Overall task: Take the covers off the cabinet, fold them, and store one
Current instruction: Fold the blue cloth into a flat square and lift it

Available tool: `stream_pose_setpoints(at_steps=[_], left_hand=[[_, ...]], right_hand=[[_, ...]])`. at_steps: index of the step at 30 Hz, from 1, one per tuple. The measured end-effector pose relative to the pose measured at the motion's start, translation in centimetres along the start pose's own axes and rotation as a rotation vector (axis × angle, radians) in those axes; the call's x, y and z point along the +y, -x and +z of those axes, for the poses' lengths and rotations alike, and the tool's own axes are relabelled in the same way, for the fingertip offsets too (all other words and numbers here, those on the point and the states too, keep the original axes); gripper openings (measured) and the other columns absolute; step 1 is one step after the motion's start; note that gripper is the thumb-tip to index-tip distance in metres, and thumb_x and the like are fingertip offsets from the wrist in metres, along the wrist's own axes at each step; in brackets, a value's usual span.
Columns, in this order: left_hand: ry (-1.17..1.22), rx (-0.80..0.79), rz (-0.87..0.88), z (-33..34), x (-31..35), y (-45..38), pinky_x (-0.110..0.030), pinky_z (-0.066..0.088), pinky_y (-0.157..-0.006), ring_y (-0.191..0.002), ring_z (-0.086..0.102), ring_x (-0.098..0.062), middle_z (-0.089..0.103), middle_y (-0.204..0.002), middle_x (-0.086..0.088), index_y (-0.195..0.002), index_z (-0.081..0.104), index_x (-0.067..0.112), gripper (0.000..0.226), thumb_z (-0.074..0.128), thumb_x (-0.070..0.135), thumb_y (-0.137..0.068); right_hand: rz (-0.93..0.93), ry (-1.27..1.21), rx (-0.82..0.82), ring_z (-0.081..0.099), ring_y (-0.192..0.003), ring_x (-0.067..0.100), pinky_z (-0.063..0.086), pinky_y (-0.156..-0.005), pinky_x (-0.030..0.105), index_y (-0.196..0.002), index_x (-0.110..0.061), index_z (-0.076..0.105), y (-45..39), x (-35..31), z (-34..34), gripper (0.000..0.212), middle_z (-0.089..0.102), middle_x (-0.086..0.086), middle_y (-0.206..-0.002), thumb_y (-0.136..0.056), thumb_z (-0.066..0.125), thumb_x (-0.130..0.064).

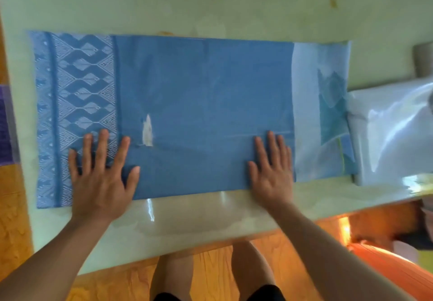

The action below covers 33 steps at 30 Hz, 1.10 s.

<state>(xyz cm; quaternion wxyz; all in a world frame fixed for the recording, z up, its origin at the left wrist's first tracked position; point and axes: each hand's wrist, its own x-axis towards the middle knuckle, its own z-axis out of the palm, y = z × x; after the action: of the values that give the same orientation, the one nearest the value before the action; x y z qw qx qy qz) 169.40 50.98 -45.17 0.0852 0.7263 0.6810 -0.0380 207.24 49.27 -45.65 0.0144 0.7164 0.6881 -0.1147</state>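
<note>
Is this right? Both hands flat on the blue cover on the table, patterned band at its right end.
Not quite. The head view shows the left hand and right hand flat on the blue cover on the table, but the patterned band is at its left end; the right end is a paler, plainer panel.

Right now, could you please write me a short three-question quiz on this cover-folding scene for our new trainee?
1. True or false: both hands lie flat on the blue cover.
2. Which end of the cover carries the woven diamond pattern? A) the person's left B) the person's right
3. Fill in: beside the cover's right end lies a shiny clear ____.

Key
1. True: the left hand and right hand press it with straight fingers.
2. A.
3. plastic bag, on the pale table.
</note>
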Motion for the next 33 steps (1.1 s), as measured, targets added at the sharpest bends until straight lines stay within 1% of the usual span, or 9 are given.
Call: stream_pose_setpoints(at_steps=[4, 10, 14, 17, 21, 25, 27, 30, 33], left_hand=[[0.012, 0.042, 0.004, 0.2, 0.8, 0.0, -0.062, 0.005, -0.121, -0.154, 0.011, -0.042, 0.019, -0.166, -0.019, -0.158, 0.034, 0.017, 0.07, 0.036, 0.051, -0.097], [0.022, 0.053, -0.018, 0.2, 1.2, 0.1, -0.056, 0.001, -0.121, -0.154, 0.002, -0.028, 0.02, -0.165, -0.021, -0.156, 0.037, 0.016, 0.07, 0.035, 0.05, -0.095], [0.061, 0.077, -0.167, -0.9, 4.4, -1.0, -0.066, 0.014, -0.117, -0.147, 0.021, -0.051, 0.03, -0.157, -0.029, -0.142, 0.047, 0.006, 0.067, 0.039, 0.04, -0.084], [0.119, 0.099, -0.217, -2.4, 9.9, -1.8, -0.068, 0.02, -0.113, -0.142, 0.025, -0.053, 0.03, -0.153, -0.031, -0.139, 0.047, 0.004, 0.067, 0.045, 0.033, -0.078], [0.105, -0.095, -0.019, -1.9, 17.7, -1.3, -0.066, 0.023, -0.114, -0.146, 0.022, -0.049, 0.023, -0.161, -0.023, -0.155, 0.038, 0.02, 0.069, 0.044, 0.049, -0.092], [0.008, -0.34, -0.106, -0.8, 21.1, -1.2, -0.07, 0.017, -0.117, -0.151, 0.003, -0.047, 0.004, -0.167, -0.017, -0.16, 0.019, 0.03, 0.083, 0.048, 0.067, -0.092], [0.006, -0.373, -0.117, -1.0, 21.3, -1.6, -0.07, 0.017, -0.116, -0.151, 0.0, -0.046, 0.002, -0.166, -0.017, -0.16, 0.019, 0.029, 0.085, 0.05, 0.068, -0.09], [-0.009, -0.42, -0.115, -1.4, 21.4, -2.1, -0.07, 0.019, -0.115, -0.151, -0.002, -0.045, 0.0, -0.166, -0.017, -0.16, 0.017, 0.03, 0.087, 0.049, 0.07, -0.09], [-0.037, -0.457, -0.124, -1.7, 21.7, -2.1, -0.068, 0.017, -0.116, -0.151, -0.005, -0.045, -0.005, -0.166, -0.016, -0.161, 0.012, 0.03, 0.087, 0.043, 0.072, -0.091]], right_hand=[[0.049, 0.069, -0.046, 0.014, -0.153, 0.035, 0.021, -0.121, 0.055, -0.156, -0.017, 0.033, 0.3, 11.8, -2.5, 0.065, 0.022, 0.013, -0.165, -0.103, 0.026, -0.052], [0.183, -0.003, -0.048, 0.009, -0.155, 0.031, 0.014, -0.125, 0.048, -0.158, -0.013, 0.028, 1.0, 14.3, -2.7, 0.07, 0.016, 0.013, -0.166, -0.101, 0.03, -0.054], [0.139, -0.026, -0.105, 0.0, -0.156, 0.026, 0.005, -0.126, 0.041, -0.16, -0.018, 0.022, 1.0, 15.5, -3.2, 0.071, 0.008, 0.009, -0.168, -0.101, 0.028, -0.057], [0.142, -0.119, -0.074, 0.003, -0.155, 0.026, 0.01, -0.125, 0.042, -0.158, -0.018, 0.025, 0.9, 15.6, -4.0, 0.069, 0.011, 0.009, -0.168, -0.1, 0.043, -0.049], [0.43, -0.312, 0.15, 0.047, -0.124, 0.033, 0.041, -0.104, 0.046, -0.14, -0.01, 0.048, 1.6, 15.2, -6.0, 0.052, 0.049, 0.012, -0.135, -0.092, 0.064, -0.021], [0.797, -0.554, 0.001, 0.056, -0.105, 0.027, 0.039, -0.081, 0.033, -0.115, -0.018, 0.055, 1.1, 16.3, -8.0, 0.029, 0.057, 0.001, -0.108, -0.09, 0.065, -0.027], [0.816, -0.529, -0.091, 0.054, -0.112, 0.03, 0.04, -0.086, 0.035, -0.116, -0.018, 0.055, 0.6, 16.6, -8.7, 0.031, 0.059, 0.004, -0.113, -0.089, 0.063, -0.031], [0.806, -0.378, -0.178, 0.042, -0.128, 0.034, 0.033, -0.107, 0.045, -0.137, -0.017, 0.048, 0.4, 15.7, -9.1, 0.051, 0.051, 0.009, -0.136, -0.09, 0.056, -0.035], [0.838, -0.388, -0.152, 0.045, -0.122, 0.033, 0.037, -0.103, 0.047, -0.135, -0.018, 0.053, 0.6, 16.0, -9.3, 0.047, 0.057, 0.007, -0.13, -0.09, 0.057, -0.032]])
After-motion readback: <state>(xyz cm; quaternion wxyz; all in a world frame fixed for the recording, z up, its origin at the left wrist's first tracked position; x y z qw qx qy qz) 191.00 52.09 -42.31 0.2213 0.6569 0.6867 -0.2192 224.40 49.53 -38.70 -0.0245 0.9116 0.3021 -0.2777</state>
